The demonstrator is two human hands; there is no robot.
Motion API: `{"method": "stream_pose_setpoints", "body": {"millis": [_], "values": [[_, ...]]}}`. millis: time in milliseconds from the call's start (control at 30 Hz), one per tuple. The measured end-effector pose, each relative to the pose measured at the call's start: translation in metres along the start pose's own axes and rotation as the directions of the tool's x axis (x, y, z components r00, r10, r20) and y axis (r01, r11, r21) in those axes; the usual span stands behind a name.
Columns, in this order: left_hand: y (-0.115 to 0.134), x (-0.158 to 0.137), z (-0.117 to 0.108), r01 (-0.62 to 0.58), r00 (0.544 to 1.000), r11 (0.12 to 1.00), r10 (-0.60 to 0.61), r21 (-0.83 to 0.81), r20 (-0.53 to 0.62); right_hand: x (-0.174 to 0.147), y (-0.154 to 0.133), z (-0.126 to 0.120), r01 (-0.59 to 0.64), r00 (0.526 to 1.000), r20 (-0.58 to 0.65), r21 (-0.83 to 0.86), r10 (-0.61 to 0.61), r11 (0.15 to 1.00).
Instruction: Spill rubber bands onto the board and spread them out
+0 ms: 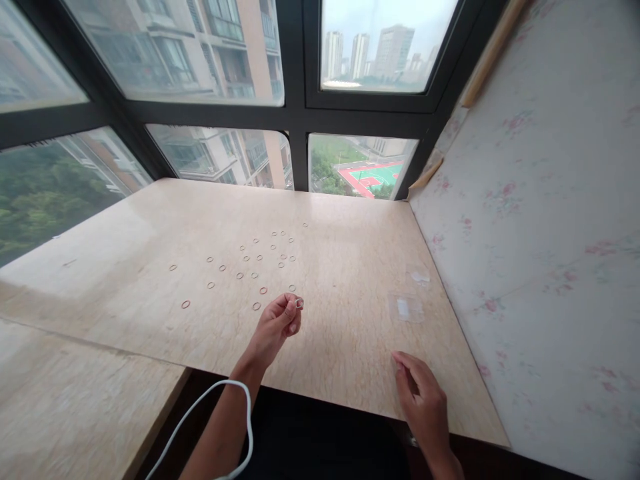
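My left hand (pixel 277 321) is raised a little over the pale marbled ledge, with thumb and forefinger pinching a small thin ring (pixel 299 303). Several similar rings lie scattered flat on the ledge beyond and to the left of it, among them a reddish ring (pixel 186 305), another reddish ring (pixel 263 291) and a silvery ring (pixel 292 288) close to the fingertips. By the ledge's front edge, my right hand (pixel 424 399) has its fingers curled and its thumb near the forefinger tip. Whatever may be between those fingertips is too small to make out.
A clear plastic bag with a white label (pixel 403 308) lies right of centre, and a small clear piece (pixel 420 276) lies behind it. A white cable (pixel 249 413) loops over my left forearm. Windows stand behind the ledge (pixel 350 260); a papered wall (pixel 540 220) bounds the right.
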State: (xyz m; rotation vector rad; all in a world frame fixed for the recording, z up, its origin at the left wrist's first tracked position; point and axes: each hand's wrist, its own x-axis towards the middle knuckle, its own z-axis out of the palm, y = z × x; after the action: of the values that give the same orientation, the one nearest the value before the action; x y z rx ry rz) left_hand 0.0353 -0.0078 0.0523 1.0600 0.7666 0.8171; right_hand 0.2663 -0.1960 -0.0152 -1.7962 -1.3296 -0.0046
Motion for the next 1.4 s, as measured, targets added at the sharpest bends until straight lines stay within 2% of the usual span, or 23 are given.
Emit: {"method": "stream_pose_setpoints", "body": {"millis": [100,267,367,500,733,867,1000,1133,1267,1333,1400], "values": [[0.003,0.003,0.025,0.018,0.999,0.985,-0.009,-0.173,0.048,0.0,0.0,-0.001,0.003,1.0,0.006,0.013,-0.003,1.0],[-0.007,0.018,0.064,0.023,0.997,0.987,-0.011,-0.16,0.079,0.002,-0.002,-0.002,0.003,1.0,0.015,0.056,-0.004,0.998],[-0.018,0.03,0.09,0.009,0.998,0.999,-0.006,-0.042,0.055,0.003,-0.003,-0.003,0.006,1.0,0.022,0.077,-0.008,0.997],[-0.035,0.044,0.122,-0.053,0.998,0.979,0.046,0.196,0.04,0.004,-0.004,-0.004,0.007,0.999,0.047,0.101,-0.011,0.995],[-0.057,0.071,0.158,-0.173,0.985,0.825,0.136,0.538,0.107,0.004,-0.005,-0.007,0.009,0.998,0.058,0.119,-0.016,0.993],[-0.061,0.089,0.171,-0.236,0.972,0.74,0.18,0.63,0.152,0.005,-0.005,-0.007,0.016,0.998,0.063,0.132,-0.024,0.991],[-0.064,0.105,0.174,-0.273,0.962,0.71,0.198,0.649,0.188,0.006,-0.006,-0.008,0.014,0.997,0.073,0.142,-0.025,0.99],[-0.064,0.109,0.161,-0.198,0.98,0.757,0.17,0.623,0.105,0.006,-0.006,-0.008,0.022,0.997,0.068,0.14,-0.032,0.99],[-0.062,0.094,0.126,-0.136,0.986,0.759,0.166,0.636,0.013,0.004,-0.003,-0.007,0.033,0.996,0.075,0.126,-0.042,0.992],[-0.06,0.079,0.105,-0.129,0.983,0.717,0.185,0.685,-0.008,0.004,-0.002,-0.007,0.029,0.996,0.081,0.126,-0.04,0.992],[-0.059,0.06,0.084,-0.138,0.972,0.639,0.234,0.757,-0.02,0.004,-0.001,-0.007,0.008,0.996,0.091,0.133,-0.021,0.991]]}}
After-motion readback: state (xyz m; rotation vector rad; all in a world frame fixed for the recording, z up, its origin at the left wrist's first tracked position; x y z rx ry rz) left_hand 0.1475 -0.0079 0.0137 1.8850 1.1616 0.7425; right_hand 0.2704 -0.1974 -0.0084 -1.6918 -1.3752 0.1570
